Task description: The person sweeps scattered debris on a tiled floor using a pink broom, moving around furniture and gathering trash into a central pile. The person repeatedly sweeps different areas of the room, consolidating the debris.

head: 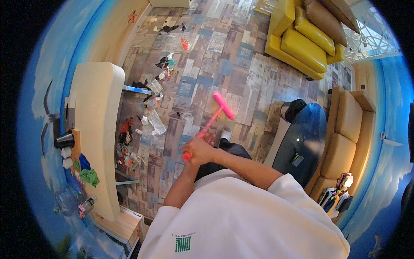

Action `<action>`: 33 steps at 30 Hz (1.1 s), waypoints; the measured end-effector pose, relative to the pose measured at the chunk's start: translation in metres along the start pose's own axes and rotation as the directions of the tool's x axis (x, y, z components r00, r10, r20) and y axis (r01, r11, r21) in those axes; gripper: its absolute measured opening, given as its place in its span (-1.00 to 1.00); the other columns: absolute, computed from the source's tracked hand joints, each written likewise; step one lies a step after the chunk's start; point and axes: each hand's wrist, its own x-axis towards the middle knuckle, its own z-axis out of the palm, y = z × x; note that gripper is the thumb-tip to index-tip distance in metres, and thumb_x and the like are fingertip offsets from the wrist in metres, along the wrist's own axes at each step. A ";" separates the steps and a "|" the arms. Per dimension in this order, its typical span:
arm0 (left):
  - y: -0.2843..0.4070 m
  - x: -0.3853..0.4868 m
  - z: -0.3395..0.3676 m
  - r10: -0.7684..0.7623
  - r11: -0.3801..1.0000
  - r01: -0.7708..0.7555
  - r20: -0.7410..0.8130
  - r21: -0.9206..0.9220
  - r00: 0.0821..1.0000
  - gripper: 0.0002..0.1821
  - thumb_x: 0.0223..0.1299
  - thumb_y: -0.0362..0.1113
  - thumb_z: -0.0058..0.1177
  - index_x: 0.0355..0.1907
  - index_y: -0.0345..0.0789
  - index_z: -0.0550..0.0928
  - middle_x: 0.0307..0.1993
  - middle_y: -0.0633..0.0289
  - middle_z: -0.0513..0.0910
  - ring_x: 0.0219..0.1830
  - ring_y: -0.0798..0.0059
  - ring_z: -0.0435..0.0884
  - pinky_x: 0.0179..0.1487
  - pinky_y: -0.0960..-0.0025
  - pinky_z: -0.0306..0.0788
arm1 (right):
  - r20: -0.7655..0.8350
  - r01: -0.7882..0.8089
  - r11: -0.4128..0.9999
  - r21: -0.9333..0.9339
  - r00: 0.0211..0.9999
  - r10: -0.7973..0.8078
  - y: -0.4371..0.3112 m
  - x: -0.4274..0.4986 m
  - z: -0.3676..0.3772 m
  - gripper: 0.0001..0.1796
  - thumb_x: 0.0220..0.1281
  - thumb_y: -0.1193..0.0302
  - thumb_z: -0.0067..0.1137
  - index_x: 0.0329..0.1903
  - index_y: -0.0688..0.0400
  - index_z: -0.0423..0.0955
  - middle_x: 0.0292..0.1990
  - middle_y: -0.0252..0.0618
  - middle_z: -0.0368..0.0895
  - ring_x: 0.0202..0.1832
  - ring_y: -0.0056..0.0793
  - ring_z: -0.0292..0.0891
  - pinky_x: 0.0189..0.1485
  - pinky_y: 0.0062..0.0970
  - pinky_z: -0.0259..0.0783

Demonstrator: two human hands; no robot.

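A broom with a bright pink head and a red handle slants over the wood-patterned floor, its head up and to the right of my hands. Near the end of the handle, my right hand is closed around it, with the red tip poking out below. My left hand is mostly hidden behind the right one; its fingers show curled at the handle a little nearer the head. Scattered litter lies left of the broom: a clear plastic piece, white scraps and a red and black heap.
A long pale table stands left, with a green cloth and a black cup. More litter lies farther ahead. At right are a dark oval table, a tan sofa and a yellow armchair. My foot is near the broom head.
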 end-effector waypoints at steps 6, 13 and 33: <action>0.065 -0.029 -0.025 0.149 0.988 -0.152 -0.119 -0.019 0.982 -0.59 0.37 0.02 -0.13 -0.05 -0.29 0.53 -0.14 0.10 0.63 -0.14 0.28 0.62 0.01 0.27 0.52 | -0.038 0.209 0.942 0.261 0.978 -0.206 -0.049 0.054 0.006 -0.85 -0.24 0.46 0.19 -0.59 0.22 0.39 -0.61 -0.07 0.48 -0.51 0.02 0.47 -0.42 -0.13 0.31; 0.075 0.044 0.008 0.144 0.983 -0.153 -0.091 -0.100 0.985 -0.64 0.37 -0.02 -0.11 -0.11 -0.29 0.54 -0.19 0.10 0.64 -0.20 0.28 0.63 -0.02 0.30 0.53 | 0.008 0.149 0.963 0.227 0.988 -0.155 -0.046 0.058 -0.073 -0.82 -0.18 0.35 0.23 -0.50 0.16 0.50 -0.52 -0.04 0.55 -0.36 0.00 0.51 -0.23 -0.10 0.35; 0.028 0.264 0.267 0.051 0.995 -0.047 0.051 -0.087 0.997 -0.60 0.31 0.11 -0.09 0.02 -0.07 0.52 -0.14 0.29 0.63 -0.13 0.40 0.63 -0.11 0.29 0.57 | 0.006 -0.016 0.988 -0.153 1.000 0.017 0.225 0.131 -0.343 -0.75 -0.29 0.34 0.22 -0.51 0.20 0.43 -0.50 0.00 0.53 -0.34 0.09 0.52 -0.28 -0.03 0.41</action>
